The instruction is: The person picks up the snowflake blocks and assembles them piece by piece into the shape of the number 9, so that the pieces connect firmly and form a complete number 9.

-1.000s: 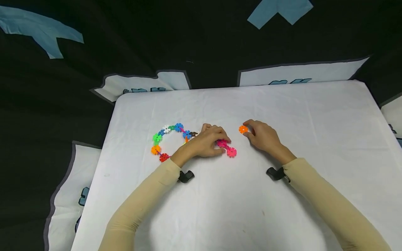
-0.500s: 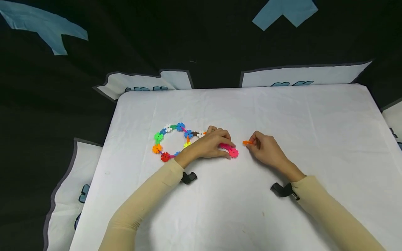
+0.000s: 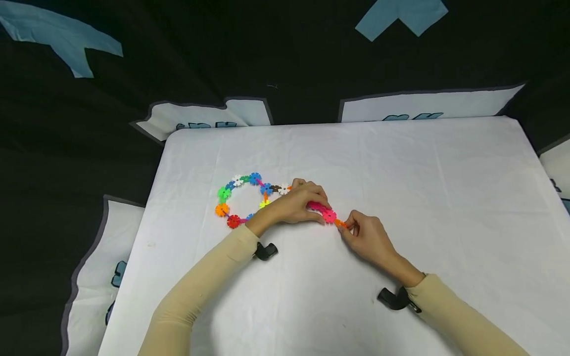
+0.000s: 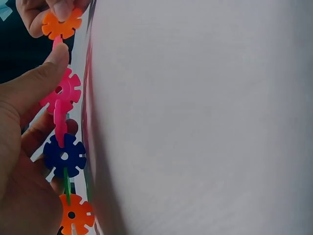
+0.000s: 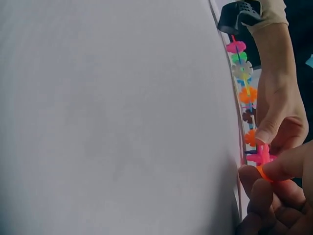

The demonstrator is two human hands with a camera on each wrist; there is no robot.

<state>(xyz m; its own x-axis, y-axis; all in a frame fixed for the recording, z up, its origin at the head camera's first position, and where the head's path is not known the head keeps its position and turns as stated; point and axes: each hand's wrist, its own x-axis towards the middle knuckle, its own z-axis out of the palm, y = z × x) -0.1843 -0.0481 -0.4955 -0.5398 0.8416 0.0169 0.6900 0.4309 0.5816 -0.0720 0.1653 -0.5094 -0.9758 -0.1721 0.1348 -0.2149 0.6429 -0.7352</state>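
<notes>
My left hand (image 3: pixel 297 202) grips the end part of a chain of interlocking flower-shaped plastic discs. Between its thumb and fingers, in the left wrist view, are pink discs (image 4: pixel 73 92), with a dark blue disc (image 4: pixel 53 152) and an orange one (image 4: pixel 82 218) further along. A pink disc (image 3: pixel 329 216) sticks out past the fingertips. My right hand (image 3: pixel 371 240) pinches a separate orange disc (image 4: pixel 68 25) edge-on to the table, its rim meeting that last pink disc. Part of the chain is hidden under the left hand.
To the left, the chain's other portion lies as a ring of coloured discs, with a green disc (image 3: pixel 224 193) and a red disc (image 3: pixel 233 221). White cloth covers the table (image 3: pixel 436 198). A black wrist camera (image 3: pixel 392 299) hangs beneath each sleeve.
My right hand has picked the orange disc up off the table, turned it edge-on, and brought it left and nearer to me, against the pink end disc. My left hand has stayed on the chain.
</notes>
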